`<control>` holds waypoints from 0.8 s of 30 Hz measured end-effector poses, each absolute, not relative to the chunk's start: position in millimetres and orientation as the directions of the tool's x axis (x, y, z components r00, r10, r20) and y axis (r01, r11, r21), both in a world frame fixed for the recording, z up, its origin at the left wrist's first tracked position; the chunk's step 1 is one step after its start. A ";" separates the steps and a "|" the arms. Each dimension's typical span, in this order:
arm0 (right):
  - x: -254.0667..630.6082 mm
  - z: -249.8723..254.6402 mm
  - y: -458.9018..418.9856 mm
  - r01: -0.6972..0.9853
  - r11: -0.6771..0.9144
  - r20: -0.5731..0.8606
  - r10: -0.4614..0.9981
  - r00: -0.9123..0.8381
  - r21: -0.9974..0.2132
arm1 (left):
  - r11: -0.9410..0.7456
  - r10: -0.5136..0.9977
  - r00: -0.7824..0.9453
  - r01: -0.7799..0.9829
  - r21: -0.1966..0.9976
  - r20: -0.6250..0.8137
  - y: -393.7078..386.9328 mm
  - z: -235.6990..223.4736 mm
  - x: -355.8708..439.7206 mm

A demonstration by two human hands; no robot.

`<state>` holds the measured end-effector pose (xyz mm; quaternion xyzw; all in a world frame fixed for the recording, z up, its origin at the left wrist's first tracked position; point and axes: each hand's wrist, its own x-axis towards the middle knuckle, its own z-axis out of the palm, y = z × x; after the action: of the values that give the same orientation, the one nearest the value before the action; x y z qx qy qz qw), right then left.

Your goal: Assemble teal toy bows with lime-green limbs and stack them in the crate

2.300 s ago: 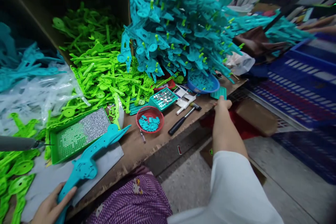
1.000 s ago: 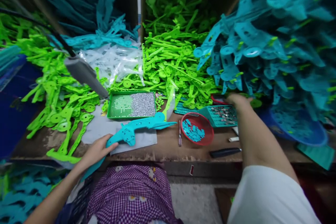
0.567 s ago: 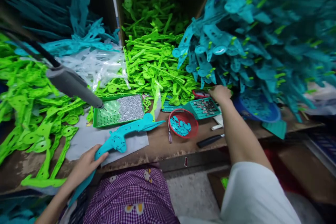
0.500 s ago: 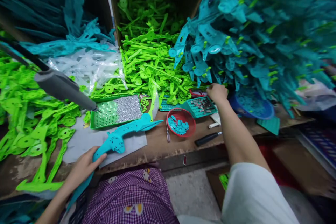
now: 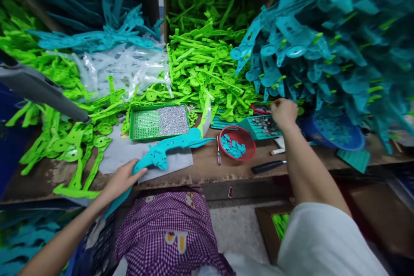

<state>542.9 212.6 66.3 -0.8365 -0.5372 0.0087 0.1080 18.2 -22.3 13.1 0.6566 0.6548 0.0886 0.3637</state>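
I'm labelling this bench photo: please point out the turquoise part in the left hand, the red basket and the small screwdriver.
Turquoise part (image 5: 158, 156): head view, on its middle section.
Red basket (image 5: 249, 147): head view, on its bare inner wall at right.
Small screwdriver (image 5: 219, 158): head view, on its handle.

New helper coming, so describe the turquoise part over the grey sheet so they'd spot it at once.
On the brown workbench, find the green tray of silvery pieces. Just in front, over the grey sheet, is the curved turquoise plastic part; unlike the piled turquoise ones, it's gripped by the left hand.
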 end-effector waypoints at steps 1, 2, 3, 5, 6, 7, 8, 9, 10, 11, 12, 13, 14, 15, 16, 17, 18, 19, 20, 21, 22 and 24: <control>539.4 69.4 206.9 0.888 -0.402 0.119 0.893 0.434 -0.223 | 0.121 0.923 0.136 0.786 0.606 -0.361 -22.1 13.6 17.9; 534.1 73.1 199.4 0.871 -0.412 0.151 0.874 0.461 -0.269 | 0.121 0.922 0.144 0.774 0.622 -0.358 -21.8 13.9 17.4; 525.7 77.2 189.4 0.850 -0.423 0.194 0.848 0.494 -0.315 | 0.123 0.922 0.151 0.759 0.639 -0.357 -21.4 13.9 17.0; 496.8 84.4 160.8 0.807 -0.412 0.295 0.779 0.553 -0.424 | 0.137 0.920 0.158 0.728 0.672 -0.359 -20.3 13.4 16.0; 475.8 86.4 142.5 0.808 -0.375 0.320 0.778 0.541 -0.454 | 0.147 0.917 0.161 0.713 0.685 -0.365 -19.7 12.9 15.5; 451.0 86.3 122.5 0.779 -0.270 0.324 0.796 0.511 -0.566 | 0.156 0.914 0.164 0.700 0.696 -0.370 -19.1 12.2 15.1; 423.4 83.8 102.2 0.747 -0.167 0.295 0.846 0.444 -0.643 | 0.165 0.912 0.165 0.691 0.703 -0.377 -18.6 11.5 14.7; 394.7 78.7 83.3 0.726 -0.097 0.240 0.907 0.346 -0.681 | 0.175 0.909 0.162 0.686 0.706 -0.383 -18.2 10.9 14.4; 366.7 71.2 67.4 0.716 -0.037 0.174 0.960 0.219 -0.698 | 0.184 0.907 0.158 0.685 0.705 -0.391 -17.8 10.5 14.0; 341.1 61.8 55.8 0.713 0.010 0.118 0.988 0.102 -0.701 | 0.193 0.903 0.153 0.688 0.699 -0.400 -17.3 10.4 13.6; 319.5 51.4 48.7 0.694 0.066 0.111 0.994 0.021 -0.717 | 0.199 0.899 0.152 0.696 0.690 -0.412 -16.4 10.7 13.1; 302.8 40.8 45.9 0.660 0.121 0.148 0.989 -0.015 -0.741 | 0.194 0.894 0.156 0.711 0.676 -0.420 -15.1 11.6 12.4; 291.1 30.9 46.4 0.639 0.161 0.195 0.981 -0.018 -0.752 | 0.173 0.889 0.172 0.733 0.658 -0.425 -13.0 12.8 11.7; 284.2 22.4 49.1 0.626 0.196 0.244 0.970 -0.009 -0.755 | 0.134 0.881 0.203 0.759 0.636 -0.428 -10.0 14.5 10.9; 281.0 15.5 52.6 0.628 0.217 0.284 0.959 0.006 -0.748 | 0.083 0.866 0.248 0.785 0.614 -0.434 -6.4 16.4 10.1; 280.3 10.5 56.0 0.642 0.226 0.306 0.952 0.015 -0.732 | 0.027 0.843 0.303 0.801 0.598 -0.444 -2.3 18.4 9.5; 281.0 7.3 58.6 0.664 0.225 0.312 0.950 0.012 -0.713 | -0.025 0.815 0.360 0.805 0.593 -0.455 2.0 20.2 9.0; 282.1 5.4 60.1 0.688 0.218 0.304 0.953 0.004 -0.692 | -0.061 0.788 0.407 0.799 0.598 -0.463 6.0 21.6 8.8; 282.9 4.5 60.4 0.710 0.207 0.288 0.958 -0.006 -0.673 | -0.078 0.770 0.436 0.789 0.609 -0.466 9.4 22.6 8.7; 283.1 4.0 59.7 0.727 0.196 0.270 0.963 -0.015 -0.658 | -0.079 0.768 0.446 0.779 0.622 -0.461 11.9 23.0 8.9; 282.5 3.8 58.5 0.738 0.186 0.256 0.967 -0.019 -0.648 | -0.072 0.778 0.441 0.771 0.633 -0.448 13.3 22.9 9.1; 279.9 3.0 55.6 0.742 0.174 0.246 0.969 -0.013 -0.647 | -0.052 0.804 0.419 0.757 0.651 -0.423 13.6 21.1 9.4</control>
<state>279.9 55.6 3.0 -0.6193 -0.6910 0.1711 0.3313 9.4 13.6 21.1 0.7247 0.5385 0.0273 0.4291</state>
